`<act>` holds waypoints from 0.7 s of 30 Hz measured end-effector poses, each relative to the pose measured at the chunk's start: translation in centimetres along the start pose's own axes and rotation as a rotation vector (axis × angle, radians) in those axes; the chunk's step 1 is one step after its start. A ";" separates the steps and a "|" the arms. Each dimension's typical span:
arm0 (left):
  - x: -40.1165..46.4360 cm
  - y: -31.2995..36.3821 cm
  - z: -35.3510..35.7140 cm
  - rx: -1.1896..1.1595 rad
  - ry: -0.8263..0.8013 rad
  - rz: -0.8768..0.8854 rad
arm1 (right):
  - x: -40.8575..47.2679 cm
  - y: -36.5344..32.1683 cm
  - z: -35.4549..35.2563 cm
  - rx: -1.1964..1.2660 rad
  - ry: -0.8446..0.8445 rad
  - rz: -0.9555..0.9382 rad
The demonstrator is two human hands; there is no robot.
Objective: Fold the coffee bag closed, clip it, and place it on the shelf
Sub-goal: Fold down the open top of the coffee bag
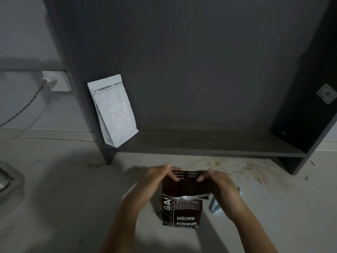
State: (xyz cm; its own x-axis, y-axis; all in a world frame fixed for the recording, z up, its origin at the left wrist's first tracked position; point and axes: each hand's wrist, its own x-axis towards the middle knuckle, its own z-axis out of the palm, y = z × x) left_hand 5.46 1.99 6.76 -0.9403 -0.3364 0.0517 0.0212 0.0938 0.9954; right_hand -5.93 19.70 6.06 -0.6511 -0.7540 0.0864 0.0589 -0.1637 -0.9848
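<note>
Dark coffee bag (184, 203) gripped by left hand (156, 178), right hand (221, 185) (second, white bag (113, 111) on shelf (209, 143)).

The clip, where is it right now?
Head view: the pale clip lies on the counter right of the coffee bag, partly behind the right hand.

- A white pouch (114, 111) stands upright at the far left, leaning slightly, with a silver zip strip near its top and a small printed label on its front.
- A white wall socket (57, 80) sits on the pale wall at the far left, with a plug in it and a dark cable (21, 110) trailing down to the left.
- A metal object (5, 179) shows partly at the left edge; what it is cannot be told.
- Brown stains and crumbs (242, 167) speckle the pale table on the right.
- A small sticker (327, 93) is on the dark panel at the far right.
</note>
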 end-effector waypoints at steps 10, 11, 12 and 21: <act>-0.5 -1.3 0.6 0.169 0.208 0.038 | 0.0 1.5 0.8 -0.106 0.090 0.021; -0.5 -1.4 0.8 0.178 0.218 0.046 | 0.1 1.8 0.9 -0.138 0.135 0.010; -0.5 -1.6 0.9 0.180 0.233 0.062 | 0.2 1.9 1.1 -0.181 0.185 0.003; -0.9 -2.4 2.6 0.165 0.474 0.139 | 0.2 0.2 2.7 -0.544 0.124 -0.165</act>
State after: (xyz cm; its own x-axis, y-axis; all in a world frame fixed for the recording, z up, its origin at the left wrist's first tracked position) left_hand 5.37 4.51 4.15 -0.6748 -0.6938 0.2514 0.0453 0.3010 0.9525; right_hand -4.05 17.78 6.29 -0.7042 -0.6609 0.2596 -0.4273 0.1025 -0.8983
